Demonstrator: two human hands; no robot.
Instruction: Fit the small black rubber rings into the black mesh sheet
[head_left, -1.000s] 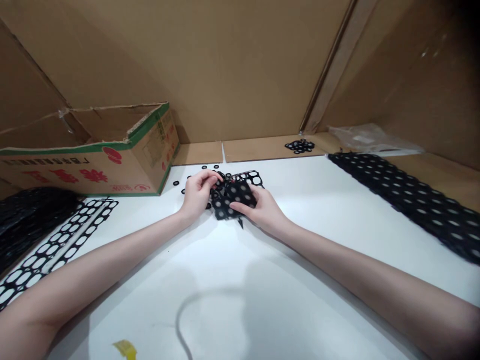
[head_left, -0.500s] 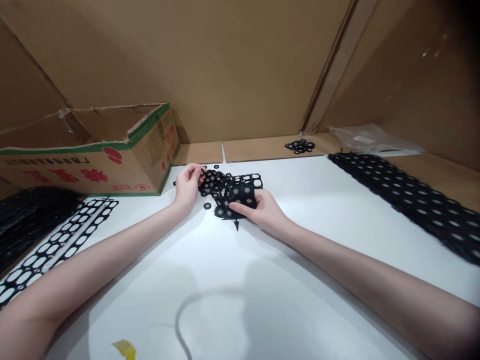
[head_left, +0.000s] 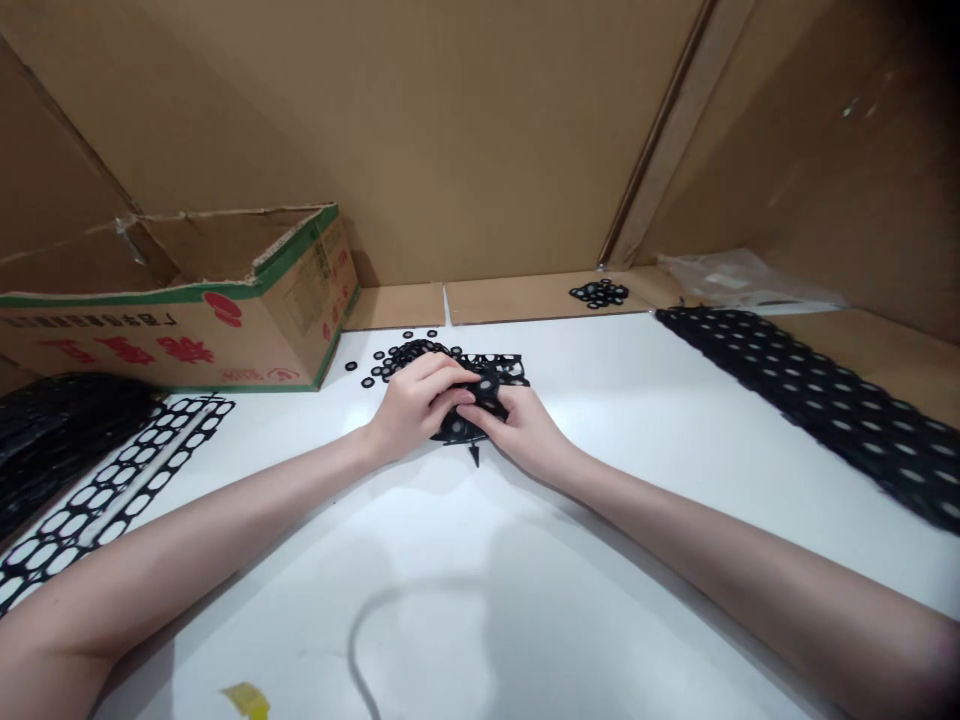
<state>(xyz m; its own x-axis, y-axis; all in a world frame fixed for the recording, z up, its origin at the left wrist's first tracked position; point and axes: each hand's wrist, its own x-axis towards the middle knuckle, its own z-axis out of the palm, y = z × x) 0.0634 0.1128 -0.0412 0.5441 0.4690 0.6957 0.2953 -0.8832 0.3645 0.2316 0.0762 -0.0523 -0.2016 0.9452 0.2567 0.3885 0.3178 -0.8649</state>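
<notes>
Hands meet just above the middle of the frame, over a white worktop (head_left: 615, 440). The left hand (head_left: 411, 408) and the right hand (head_left: 525, 432) both close on a small black punched sheet (head_left: 480, 395), a piece of dark material full of round holes. The left hand's fingers (head_left: 442, 375) curl over the sheet's top from the left, and the right hand's fingers (head_left: 480, 412) pinch its near edge from the right, so the fingertips of the two hands are touching or nearly so. Most of the sheet is hidden under the fingers; a pointed black scrap sticks out below them toward the viewer.

Just behind the hands, toward the upper middle of the frame, lies a scatter of loose black rings (head_left: 397, 358) on the worktop, with an emptied lattice piece (head_left: 510, 362) beside them on the right. A smaller heap of rings (head_left: 598, 292) sits farther back on a strip of cardboard.

At the left of the frame stands an open cardboard box (head_left: 225, 300) with green edging and red print. Below it, at the lower left, long emptied lattice strips (head_left: 97, 490) lie flat, next to a dark pile (head_left: 52, 420) at the frame's left edge. Along the right side runs a long black perforated strip (head_left: 817, 395), and behind it a clear plastic bag (head_left: 742, 280). A yellow tape scrap (head_left: 247, 698) lies at the bottom edge. Brown cardboard walls (head_left: 480, 140) close the upper frame.
</notes>
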